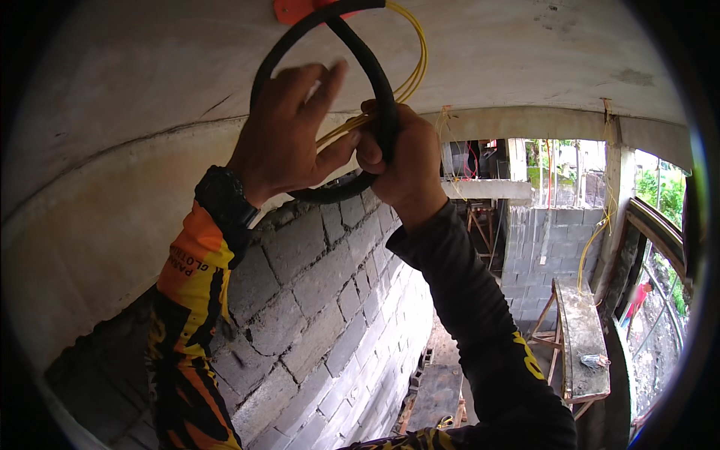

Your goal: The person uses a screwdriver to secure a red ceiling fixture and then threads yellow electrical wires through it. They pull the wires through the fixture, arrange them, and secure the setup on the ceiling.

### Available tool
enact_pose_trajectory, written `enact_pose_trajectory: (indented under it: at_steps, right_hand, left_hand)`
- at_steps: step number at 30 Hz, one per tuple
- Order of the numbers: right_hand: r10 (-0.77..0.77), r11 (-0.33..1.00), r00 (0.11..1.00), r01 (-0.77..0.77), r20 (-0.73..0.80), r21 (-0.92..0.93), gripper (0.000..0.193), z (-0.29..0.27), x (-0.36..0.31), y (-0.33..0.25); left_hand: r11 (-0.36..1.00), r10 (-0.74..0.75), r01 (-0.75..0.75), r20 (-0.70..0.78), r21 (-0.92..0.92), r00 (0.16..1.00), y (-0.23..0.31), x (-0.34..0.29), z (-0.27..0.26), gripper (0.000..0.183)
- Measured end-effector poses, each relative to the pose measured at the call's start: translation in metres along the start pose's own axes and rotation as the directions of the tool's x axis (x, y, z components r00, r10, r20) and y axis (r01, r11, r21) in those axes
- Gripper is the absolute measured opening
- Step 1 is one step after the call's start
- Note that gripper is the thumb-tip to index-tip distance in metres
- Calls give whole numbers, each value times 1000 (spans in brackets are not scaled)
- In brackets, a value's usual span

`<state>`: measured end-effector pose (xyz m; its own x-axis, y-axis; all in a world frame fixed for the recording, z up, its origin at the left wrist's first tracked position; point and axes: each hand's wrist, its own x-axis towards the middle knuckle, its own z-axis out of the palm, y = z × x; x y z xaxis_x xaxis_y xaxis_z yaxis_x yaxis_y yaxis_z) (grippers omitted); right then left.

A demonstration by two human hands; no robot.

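Observation:
A black flexible conduit [369, 64] hangs in a loop below an orange electrical box [294, 9] on the ceiling. Thin yellow wires [421, 56] come out of its upper end and curve down to my hands. My right hand [409, 154] is closed around the conduit, with the wires running across beside its thumb. Inside the loop's left side, my left hand [289, 131] has its fingers raised and apart. Its thumb reaches close to the right hand's fingertips and the wires; whether it touches them cannot be told.
A grey block wall [322, 292] runs along the left below a plastered beam. At the right stands a wooden scaffold with a plank top [581, 330], bearing a small bundle [595, 361]. More yellow wires [587, 251] hang beside a post. Outside is a person in red [638, 300].

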<state>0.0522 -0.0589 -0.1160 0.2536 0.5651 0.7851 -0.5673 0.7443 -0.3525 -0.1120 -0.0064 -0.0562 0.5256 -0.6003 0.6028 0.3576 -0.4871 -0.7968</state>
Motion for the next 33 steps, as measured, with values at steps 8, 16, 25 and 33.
enact_pose_trajectory:
  at_steps: [8, 16, 25, 33]
  right_hand:
    - [-46, 993, 997, 39, -65, -113, 27, 0, 2, 2]
    - [-752, -560, 115, 408, 649, -721, 31, 39, 11, -51]
    - [86, -796, 416, 575, 905, -189, 43, 73, 26, -72]
    - [-113, -686, 393, 634, 913, -358, 48, 52, 34, -62]
  left_hand:
    - [961, 265, -276, 242, 11, 933, -9, -12, 5, 30]
    - [956, 244, -279, 294, 86, 924, -17, -11, 9, 19]
    - [984, 137, -143, -58, -104, 989, -24, -12, 2, 26]
    - [202, -820, 546, 164, -813, 548, -33, -7, -13, 18]
